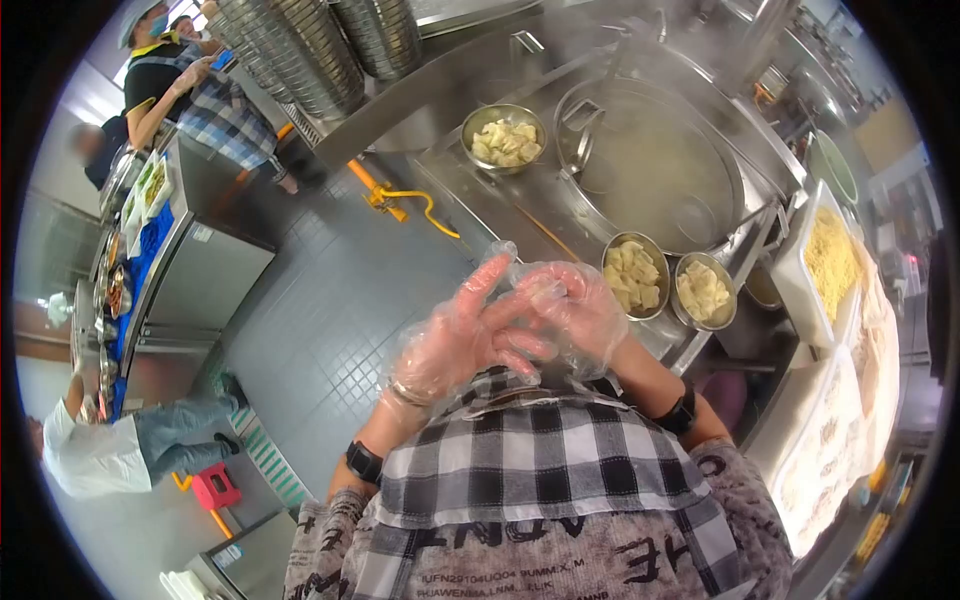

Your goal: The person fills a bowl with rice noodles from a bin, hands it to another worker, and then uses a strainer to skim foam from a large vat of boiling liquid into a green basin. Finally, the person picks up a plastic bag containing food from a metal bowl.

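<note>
Clear, loose plastic gloves cover both hands, held together in front of my checked apron. My left hand (455,335) has its fingers spread and holds nothing. Against its fingertips, my right hand (585,315) is closed, with thumb and fingers pinching the thin plastic of the left glove. Just beyond my right hand, a metal bowl of dumplings (634,275) and a second dumpling bowl (705,292) stand at the counter's near edge. Farther off sits a third bowl of dumplings (503,140). A thin wooden stick (545,235) lies on the steel counter.
A large steaming pot (660,165) of cloudy water is set into the counter (450,175), with a metal-handled tool at its left rim. White trays hold yellow noodles (832,265) on the right. Stacked metal bowls (290,50) stand behind. Other people work at the left counter.
</note>
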### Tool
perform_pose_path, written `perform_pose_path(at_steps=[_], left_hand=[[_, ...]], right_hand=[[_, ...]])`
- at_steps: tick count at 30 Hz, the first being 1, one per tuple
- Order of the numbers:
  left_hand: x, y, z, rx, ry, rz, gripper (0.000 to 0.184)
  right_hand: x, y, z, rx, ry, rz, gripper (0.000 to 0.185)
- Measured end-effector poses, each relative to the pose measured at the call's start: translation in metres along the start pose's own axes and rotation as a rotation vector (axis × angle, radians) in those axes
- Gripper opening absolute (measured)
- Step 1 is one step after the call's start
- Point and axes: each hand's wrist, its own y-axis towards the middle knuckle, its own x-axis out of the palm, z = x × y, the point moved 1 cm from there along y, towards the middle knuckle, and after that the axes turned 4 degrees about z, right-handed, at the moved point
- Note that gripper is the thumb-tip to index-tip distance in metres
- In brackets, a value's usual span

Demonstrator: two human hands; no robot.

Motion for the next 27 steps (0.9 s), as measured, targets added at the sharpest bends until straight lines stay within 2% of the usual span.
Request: perform_pose_path(at_steps=[2,5,9,11,12,14,15,17,19,20,22,23,24,25,27], left_hand=[[-0.006,-0.003,-0.005,0.100,-0.176,-0.132,0.071],[-0.010,-0.006,-0.007,0.160,-0.217,-0.161,0.077],[-0.012,-0.009,-0.005,0.165,-0.188,-0.088,0.082],[-0.014,-0.011,-0.004,0.083,-0.097,-0.001,0.088],[-0.017,-0.011,-0.007,0.074,-0.101,-0.023,0.088],[-0.024,-0.010,-0.018,0.181,0.033,0.003,0.092],[-0.021,-0.007,-0.019,0.161,0.028,-0.045,0.092],[-0.018,-0.007,-0.021,0.138,0.228,0.070,0.085],[-0.018,-0.006,-0.028,0.093,0.204,0.063,0.081],[-0.018,-0.006,-0.031,0.063,0.181,0.086,0.076],[-0.024,-0.004,-0.042,0.037,0.180,0.086,0.073],[-0.026,-0.003,-0.048,0.017,0.179,0.101,0.069],[-0.027,-0.001,-0.054,-0.019,0.157,0.129,0.065],[-0.023,0.001,-0.055,-0.017,0.162,0.128,0.065],[-0.016,0.007,-0.057,-0.071,0.158,0.170,0.063]], right_hand=[[0.000,0.005,0.002,0.032,0.033,-0.033,0.022],[0.004,0.012,0.013,0.065,0.164,-0.037,0.022],[0.008,0.015,0.010,0.149,0.156,-0.052,0.022],[0.013,0.014,0.010,0.023,0.101,0.020,0.023],[0.010,0.016,0.016,0.022,0.090,0.041,0.023],[-0.009,0.019,0.028,-0.262,-0.561,-0.145,0.026],[-0.023,0.017,0.018,-0.251,-0.584,-0.099,0.026],[-0.056,0.015,-0.003,0.160,-0.709,-0.006,0.029],[-0.137,0.008,0.005,0.143,-0.941,0.415,0.032],[-0.170,0.000,-0.023,0.159,-1.232,0.497,0.033],[-0.288,-0.014,-0.004,0.150,-1.596,0.715,0.037],[-0.311,-0.018,-0.024,0.346,-1.576,0.862,0.038],[-0.328,-0.034,-0.033,0.256,-1.693,0.881,0.034],[-0.341,-0.039,-0.033,0.253,-1.690,0.885,0.034],[-0.366,-0.046,-0.023,0.638,-1.471,1.034,0.031]])
